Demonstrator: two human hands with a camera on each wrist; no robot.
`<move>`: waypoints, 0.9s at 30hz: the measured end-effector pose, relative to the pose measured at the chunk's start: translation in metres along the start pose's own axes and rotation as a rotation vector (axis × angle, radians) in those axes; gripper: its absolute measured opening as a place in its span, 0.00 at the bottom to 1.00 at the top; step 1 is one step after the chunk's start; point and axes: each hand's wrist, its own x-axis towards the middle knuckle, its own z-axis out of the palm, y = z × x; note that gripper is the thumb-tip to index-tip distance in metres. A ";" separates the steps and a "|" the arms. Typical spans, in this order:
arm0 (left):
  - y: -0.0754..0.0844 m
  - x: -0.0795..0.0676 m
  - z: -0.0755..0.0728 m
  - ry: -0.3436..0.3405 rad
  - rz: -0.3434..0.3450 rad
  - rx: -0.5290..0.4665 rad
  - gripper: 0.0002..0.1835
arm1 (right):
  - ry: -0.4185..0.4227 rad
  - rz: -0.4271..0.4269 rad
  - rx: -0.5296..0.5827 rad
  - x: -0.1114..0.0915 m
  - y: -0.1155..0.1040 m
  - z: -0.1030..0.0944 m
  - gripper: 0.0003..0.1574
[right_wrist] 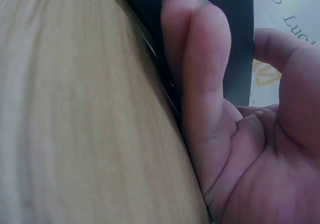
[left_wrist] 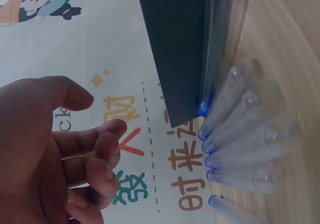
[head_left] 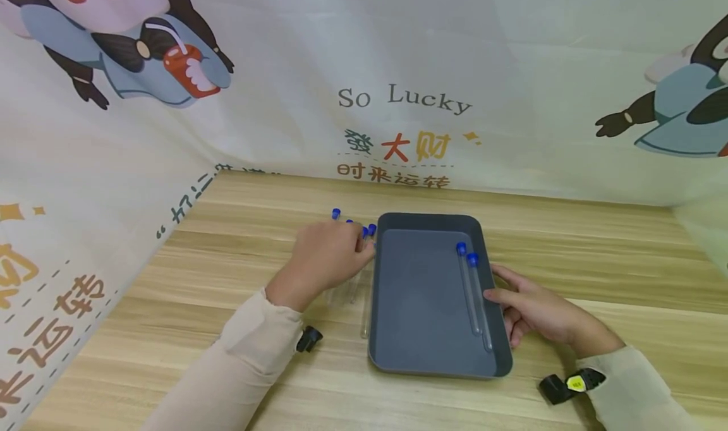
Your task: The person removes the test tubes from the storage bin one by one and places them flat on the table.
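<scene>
A dark grey rectangular tray [head_left: 418, 298] lies on the table with two clear test tubes [head_left: 475, 292] with blue caps along its right side. My right hand [head_left: 537, 314] holds the tray's right wall, thumb at the rim and fingers along the outer side, as the right wrist view shows with the fingers [right_wrist: 205, 74] against the wall. Just left of the tray, my left hand [head_left: 327, 254] hovers with loosely bent fingers and nothing in them. Several more blue-capped test tubes [left_wrist: 245, 154] lie below it on the table, partly hidden by the hand in the head view.
The wood-grain table [head_left: 170, 330] runs back to a white printed cloth [head_left: 512, 90] with cartoon figures and lettering. The cloth also rises along the left and right sides. A small black wrist camera [head_left: 309, 339] sits at the left cuff, another device [head_left: 560, 387] at the right.
</scene>
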 end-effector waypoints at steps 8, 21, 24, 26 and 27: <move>0.012 -0.003 -0.001 0.028 0.058 -0.024 0.22 | 0.014 0.021 -0.004 -0.001 -0.001 -0.001 0.46; 0.042 -0.013 -0.011 -0.058 0.159 -0.122 0.15 | 0.023 0.018 0.013 -0.004 -0.003 -0.003 0.47; 0.050 -0.015 -0.012 -0.066 0.201 -0.139 0.15 | 0.030 0.027 0.007 -0.004 -0.003 -0.002 0.47; 0.055 -0.016 -0.012 -0.071 0.216 -0.138 0.16 | 0.031 0.028 0.004 -0.003 -0.003 -0.001 0.47; 0.058 -0.016 -0.012 -0.072 0.222 -0.134 0.16 | 0.032 0.026 0.005 -0.003 -0.003 -0.001 0.47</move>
